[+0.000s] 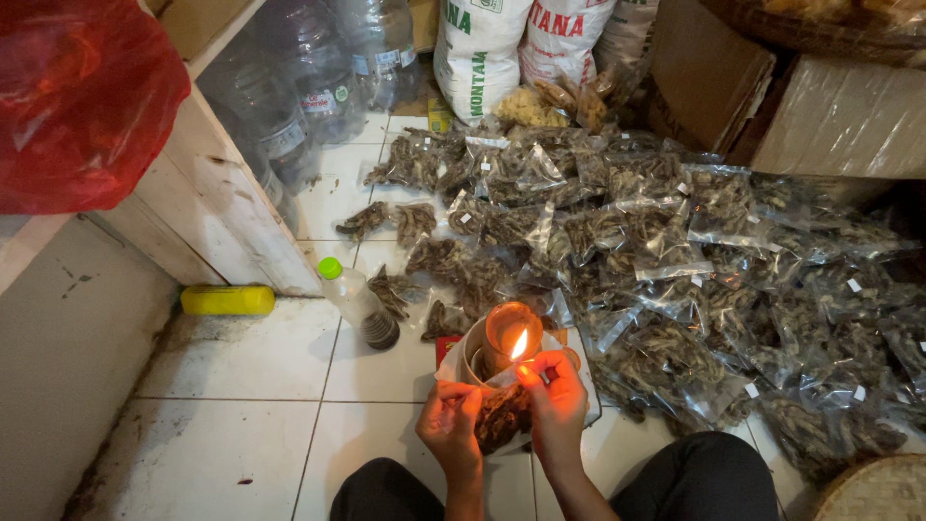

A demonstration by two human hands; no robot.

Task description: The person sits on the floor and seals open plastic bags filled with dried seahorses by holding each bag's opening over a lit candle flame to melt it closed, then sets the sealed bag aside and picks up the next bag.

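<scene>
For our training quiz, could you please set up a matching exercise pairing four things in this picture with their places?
1. flame
2. yellow tube
3. red bag
4. bottle

A. top left, on the shelf
B. on the floor by the wooden post
C. just above the hands
D. lying at the left edge of the packet pile

Pairs: 1-C, 2-B, 3-A, 4-D

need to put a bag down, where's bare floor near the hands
Bare white floor tiles lie left of the left hand, bordered by the yellow tube and green-capped plastic bottle. Right of the right hand, clear packed bags crowd everything.
</scene>
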